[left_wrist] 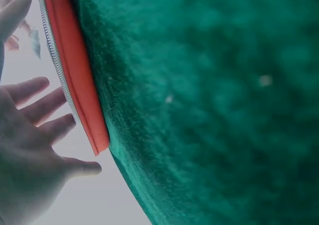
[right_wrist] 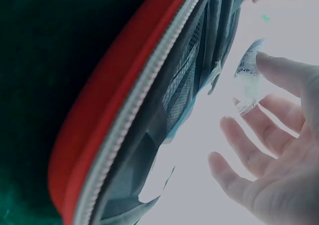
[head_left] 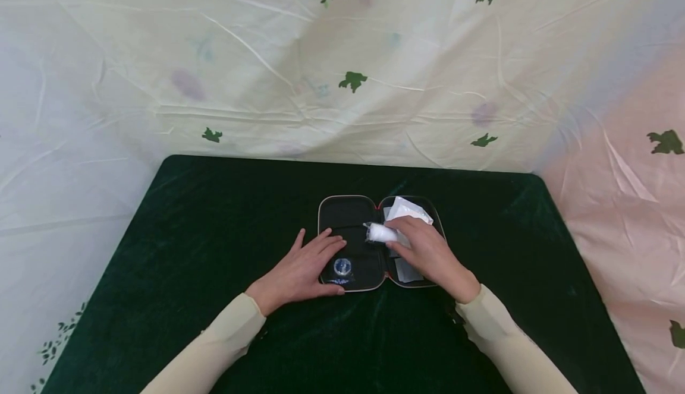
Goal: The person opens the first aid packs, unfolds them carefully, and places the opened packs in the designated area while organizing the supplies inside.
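A zip case [head_left: 350,211] lies unfolded on the table, black inside and red outside. My left hand [head_left: 301,270] is at its left half, fingers straight and spread over the edge; in the left wrist view its fingertips are by the zip rim [left_wrist: 65,75]. Over the right half, my right hand [head_left: 428,252] holds a white bandage roll [head_left: 381,233] in a clear wrapper, between thumb and fingers. The right wrist view shows the printed wrapper [right_wrist: 249,68]. Beneath that hand lie white packets [head_left: 409,208], partly hidden.
A small round blue-and-clear item [head_left: 342,267] sits in the left half of the case. Mesh pockets [right_wrist: 182,80] line the right half. Dark green cloth [head_left: 241,204] covers the table, and a pale patterned sheet [head_left: 257,55] hangs behind it.
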A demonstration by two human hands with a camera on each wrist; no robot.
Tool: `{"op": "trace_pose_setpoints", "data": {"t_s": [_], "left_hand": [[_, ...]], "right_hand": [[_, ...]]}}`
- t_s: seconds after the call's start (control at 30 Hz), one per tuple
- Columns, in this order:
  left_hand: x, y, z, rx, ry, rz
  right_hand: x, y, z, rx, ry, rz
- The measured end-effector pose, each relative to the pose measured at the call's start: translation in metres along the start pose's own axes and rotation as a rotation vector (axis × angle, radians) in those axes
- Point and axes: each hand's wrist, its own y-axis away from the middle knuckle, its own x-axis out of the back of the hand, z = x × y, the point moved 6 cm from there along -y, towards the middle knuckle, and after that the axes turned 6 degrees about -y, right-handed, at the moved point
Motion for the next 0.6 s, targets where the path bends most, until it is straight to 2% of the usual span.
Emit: {"op": "trace_pose_setpoints", "data": {"t_s": [0.4, 0.6], "left_hand": [[0.012, -0.016, 0.003, 0.031, 0.027, 0.064], [0.009, -0.023, 0.002, 0.047, 0.051, 0.05]], "right_hand": [[-0.013, -0.018, -0.015, 0.077, 0.087, -0.095], [-0.02, -0.028, -0.021, 0.095, 0.151, -0.143]]}}
